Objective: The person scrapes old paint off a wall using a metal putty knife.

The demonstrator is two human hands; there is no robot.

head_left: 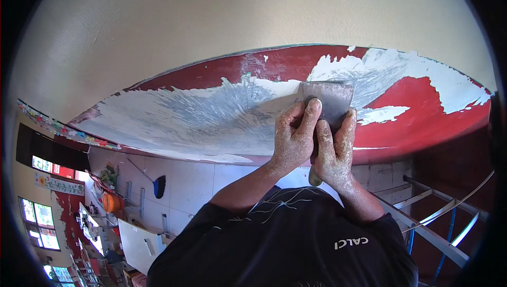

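Both hands grip one wide metal scraper (332,98), whose blade edge lies at the painted band in front of me. My left hand (295,136) holds it from the left, thumb up along the blade. My right hand (336,144) closes around it from the right, with the handle end (315,176) showing below. Pale dust or flecks coat both hands and forearms. The red paint (404,100) is peeled in ragged patches, baring a white and grey scratched surface (222,108). Above it is a cream surface (253,13).
A metal ladder (427,227) stands at the lower right, a thin cable or strip crossing it. Down at the left are a white table (138,245), an orange container (111,202), a broom with a blue-black head (159,186) and assorted furniture on the tiled floor.
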